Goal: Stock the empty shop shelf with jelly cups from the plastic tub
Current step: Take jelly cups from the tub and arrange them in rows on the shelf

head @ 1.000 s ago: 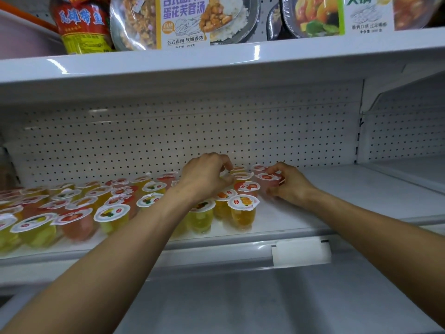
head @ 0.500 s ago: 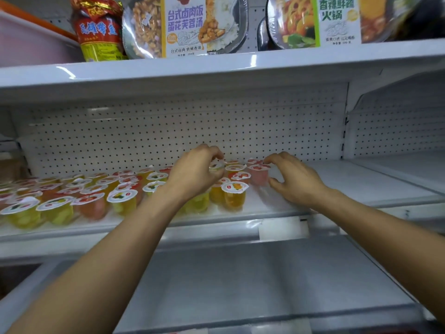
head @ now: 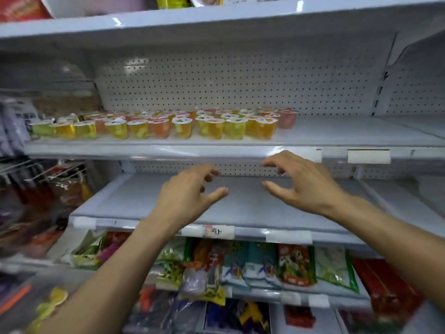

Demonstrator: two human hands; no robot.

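My left hand (head: 190, 191) and my right hand (head: 303, 186) hang in the air, palms down and apart from each other, fingers loosely curled and thumbs stuck out; neither grasps anything, both are released. They hover in front of the grey-white lower shelf (head: 252, 208), just under the front edge of the shelf above. The fingertips (head: 267, 162) of my right hand overlap that edge's clear price strip in the view, though I cannot tell whether they touch it.

The small clear plastic jelly cups (head: 156, 127), filled with yellow, orange and pink-red jelly and sealed with white printed lids, stand upright in close rows on the white metal shop shelf (head: 349, 131) just above my hands. They cover its left and middle stretch, from the front edge back toward the white perforated back panel (head: 240, 80); the last one on the right is a pink cup (head: 286, 119).

A blank white label (head: 368, 156) sits on that shelf's front strip, to the right of my right hand; a white price tag with a handwritten mark (head: 218, 232) sits on the front edge of the lower shelf, between my two forearms. Beneath it, flat colourful snack packets (head: 296, 266) lie side by side in a row; at the far left, blurred dark bags (head: 60, 184) hang from wire hooks. The white top shelf (head: 216, 18) carries packages cut off by the frame.
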